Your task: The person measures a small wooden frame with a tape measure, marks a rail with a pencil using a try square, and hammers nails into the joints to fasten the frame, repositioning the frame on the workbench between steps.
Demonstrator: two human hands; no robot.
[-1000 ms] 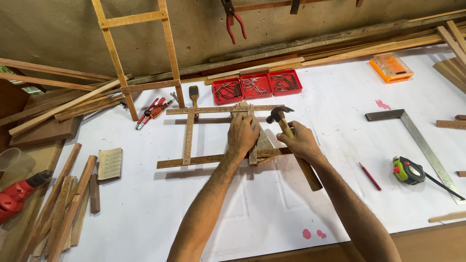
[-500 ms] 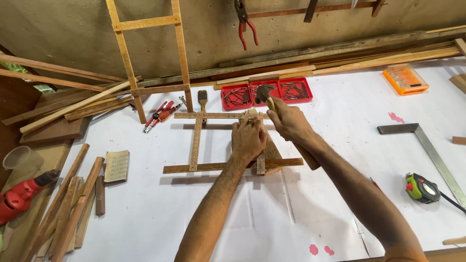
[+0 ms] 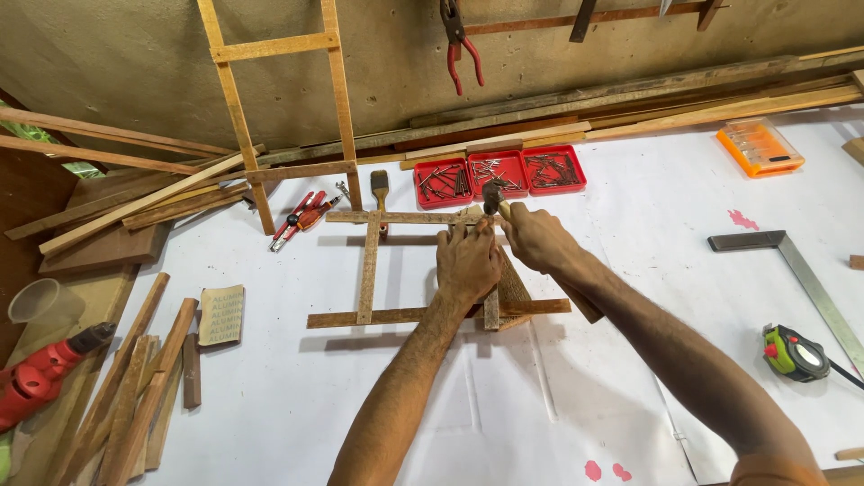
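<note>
- Wooden slat frame (image 3: pixel 369 266) lies flat, long rails running left-right.
- Left hand (image 3: pixel 468 263) presses its upright slat.
- Right hand (image 3: pixel 533 236) clamps the hammer (image 3: pixel 493 196), head pointing away.

Views: I have one, worn on the person's head.
Position: I sit above the near edge of the white paper-covered workbench (image 3: pixel 270 396).
Facing: I look steeply down and forward, towards the rough grey wall (image 3: pixel 117 72) at the far side.
Nearness: close; both forearms rise from the near edge, and the left hand (image 3: pixel 468 264) and right hand (image 3: pixel 533 237) meet mid-frame.
Reach: left to the red power drill (image 3: pixel 40 378), right to the steel try square (image 3: pixel 796 274).
Shared part: none.
</note>
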